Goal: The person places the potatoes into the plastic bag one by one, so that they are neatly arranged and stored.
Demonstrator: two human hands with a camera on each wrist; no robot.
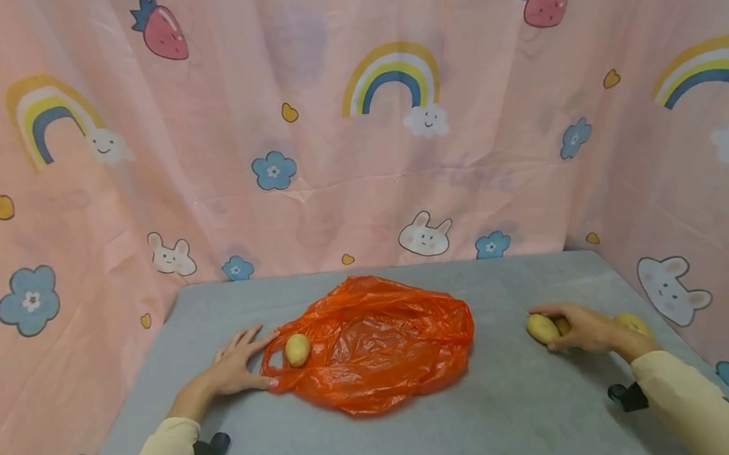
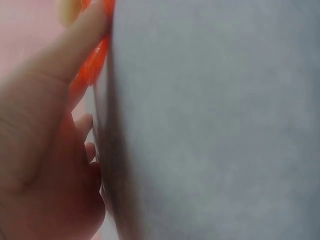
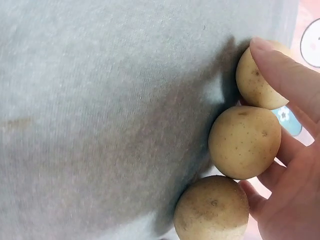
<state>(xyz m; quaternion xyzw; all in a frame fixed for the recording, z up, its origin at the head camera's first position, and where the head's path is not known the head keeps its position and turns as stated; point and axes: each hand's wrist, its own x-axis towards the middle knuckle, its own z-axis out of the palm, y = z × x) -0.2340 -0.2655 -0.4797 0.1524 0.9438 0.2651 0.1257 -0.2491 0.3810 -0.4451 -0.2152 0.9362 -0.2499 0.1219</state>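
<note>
An orange plastic bag (image 1: pixel 402 354) lies spread flat in the middle of the table, with one potato (image 1: pixel 298 350) on its left end by the handle loop. My left hand (image 1: pixel 236 365) is at that end, thumb and index finger spread apart and touching the bag's edge; in the left wrist view, the thumb (image 2: pixel 75 45) lies against the orange plastic. Over to the right, my right hand (image 1: pixel 581 328) grips a potato (image 1: pixel 542 328) between thumb and fingers. Two more potatoes, a middle one (image 3: pixel 245 142) and a nearer one (image 3: pixel 212 210), sit in a row beneath the palm.
The grey table (image 1: pixel 423 446) ends at a pink patterned curtain (image 1: pixel 337 208) behind and at both sides. One potato (image 1: pixel 633 323) shows beyond the right wrist, near the table's right edge. A dark wrist mount (image 1: pixel 212 449) hangs below the left sleeve.
</note>
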